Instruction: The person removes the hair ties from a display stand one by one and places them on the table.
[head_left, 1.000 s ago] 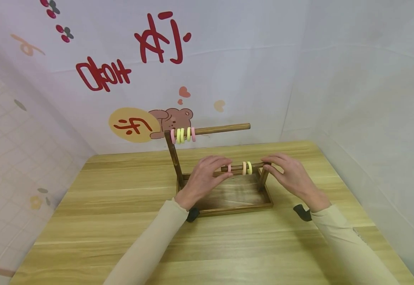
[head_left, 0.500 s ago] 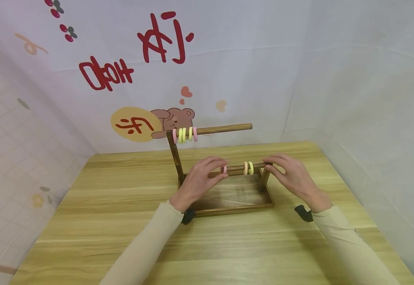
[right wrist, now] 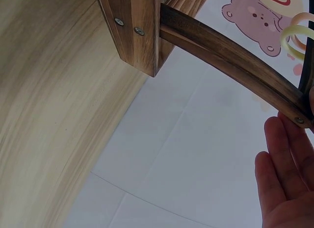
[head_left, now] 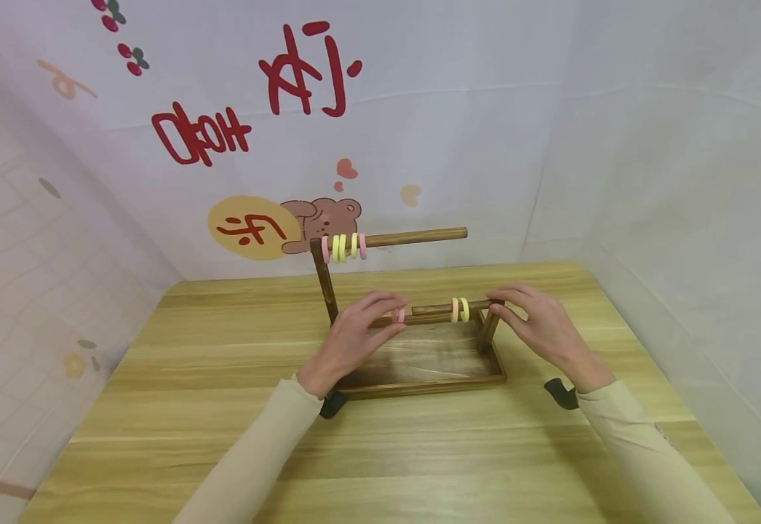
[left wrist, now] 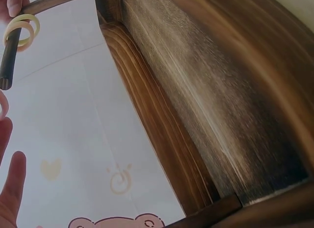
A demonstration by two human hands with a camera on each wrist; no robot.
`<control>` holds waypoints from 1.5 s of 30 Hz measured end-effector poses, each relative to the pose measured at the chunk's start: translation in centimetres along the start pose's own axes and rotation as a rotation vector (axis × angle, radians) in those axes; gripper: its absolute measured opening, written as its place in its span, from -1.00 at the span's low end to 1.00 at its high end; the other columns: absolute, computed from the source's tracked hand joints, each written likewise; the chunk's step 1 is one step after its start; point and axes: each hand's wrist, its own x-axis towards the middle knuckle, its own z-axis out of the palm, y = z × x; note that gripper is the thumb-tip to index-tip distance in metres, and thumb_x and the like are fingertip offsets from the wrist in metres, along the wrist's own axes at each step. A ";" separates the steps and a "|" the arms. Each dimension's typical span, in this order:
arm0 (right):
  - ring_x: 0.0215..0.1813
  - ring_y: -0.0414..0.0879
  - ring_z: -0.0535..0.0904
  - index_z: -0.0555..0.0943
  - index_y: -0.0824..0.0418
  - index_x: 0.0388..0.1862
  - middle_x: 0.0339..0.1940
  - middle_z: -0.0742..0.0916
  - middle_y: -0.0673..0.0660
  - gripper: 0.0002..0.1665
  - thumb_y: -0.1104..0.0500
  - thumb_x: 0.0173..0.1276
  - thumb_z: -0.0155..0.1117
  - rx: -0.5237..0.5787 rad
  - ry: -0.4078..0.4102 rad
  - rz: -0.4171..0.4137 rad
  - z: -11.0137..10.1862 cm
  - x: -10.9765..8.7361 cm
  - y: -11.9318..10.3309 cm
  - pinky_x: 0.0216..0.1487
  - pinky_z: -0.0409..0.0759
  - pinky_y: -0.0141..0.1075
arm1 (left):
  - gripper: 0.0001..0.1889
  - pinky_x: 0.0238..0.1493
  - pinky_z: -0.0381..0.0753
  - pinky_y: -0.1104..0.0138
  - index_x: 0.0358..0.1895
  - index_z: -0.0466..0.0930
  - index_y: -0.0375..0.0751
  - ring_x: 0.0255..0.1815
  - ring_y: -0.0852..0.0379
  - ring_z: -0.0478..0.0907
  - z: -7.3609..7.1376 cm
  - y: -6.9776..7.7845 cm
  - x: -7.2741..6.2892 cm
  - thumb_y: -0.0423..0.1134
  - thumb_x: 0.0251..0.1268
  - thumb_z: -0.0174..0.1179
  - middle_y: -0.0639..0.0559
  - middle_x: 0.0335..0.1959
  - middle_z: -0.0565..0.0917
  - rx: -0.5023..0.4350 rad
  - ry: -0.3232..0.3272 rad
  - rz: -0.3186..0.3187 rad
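In the head view my left hand [head_left: 353, 336] pinches a pink ring [head_left: 399, 315] just off the free left end of the lower wooden rod [head_left: 428, 310]. The left wrist view has that pink ring [left wrist: 3, 105] apart from the rod's tip [left wrist: 6, 76]. An orange ring [head_left: 455, 311] and a yellow ring [head_left: 465, 310] hang side by side on the lower rod. With thumb and fingers, my right hand [head_left: 540, 327] holds the rod's right end, where it meets the short post [head_left: 488, 331]. Its fingers [right wrist: 279, 164] also show beside that post in the right wrist view.
A taller post [head_left: 325, 280] carries an upper rod [head_left: 420, 237] with several pink and yellow rings [head_left: 341, 248] near its left end. Both posts rise from a wooden tray [head_left: 433, 387] on the table [head_left: 472, 458]. A printed cloth [head_left: 459, 145] hangs behind.
My left hand has moved left, drawing the pink ring along the lower rod and off its free end. The right hand has stayed at the right end; the view has shifted slightly.
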 end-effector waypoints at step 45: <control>-0.07 0.11 0.77 0.77 0.29 0.00 -0.06 0.81 0.17 -0.65 0.39 0.21 0.55 -0.007 -0.006 -0.007 -0.1 -0.1 0.1 -0.10 0.67 -0.04 | -0.55 0.05 0.71 0.20 0.15 0.68 -0.23 0.08 0.04 0.69 -6.6 1.7 -8.0 -0.29 0.19 0.53 -0.03 0.13 0.69 0.059 -0.202 -0.049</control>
